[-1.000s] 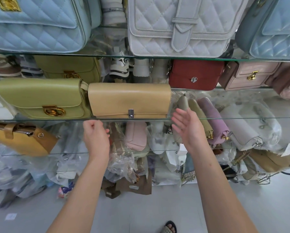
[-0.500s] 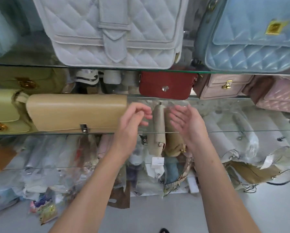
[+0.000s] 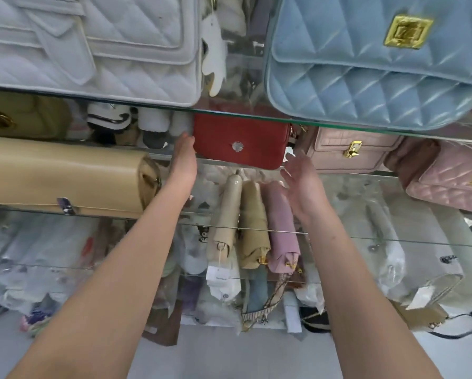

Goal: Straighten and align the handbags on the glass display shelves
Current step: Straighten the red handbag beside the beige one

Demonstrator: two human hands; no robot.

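A small red handbag with a round silver clasp stands on a glass shelf in the middle of the view. My left hand touches the bag's left end; its fingertips are hidden behind that end. My right hand is held with straight fingers just off the bag's lower right corner, not gripping it. A long beige bag lies on the shelf to the left. A pale pink bag with a gold clasp stands right of the red one.
On the top glass shelf sit a white quilted bag and a light blue quilted bag. A pink quilted bag is at the far right. Three folded bags lie below, among plastic-wrapped stock.
The view has shifted right and closer. Both my hands have risen from the lower shelf to the two ends of the red handbag.
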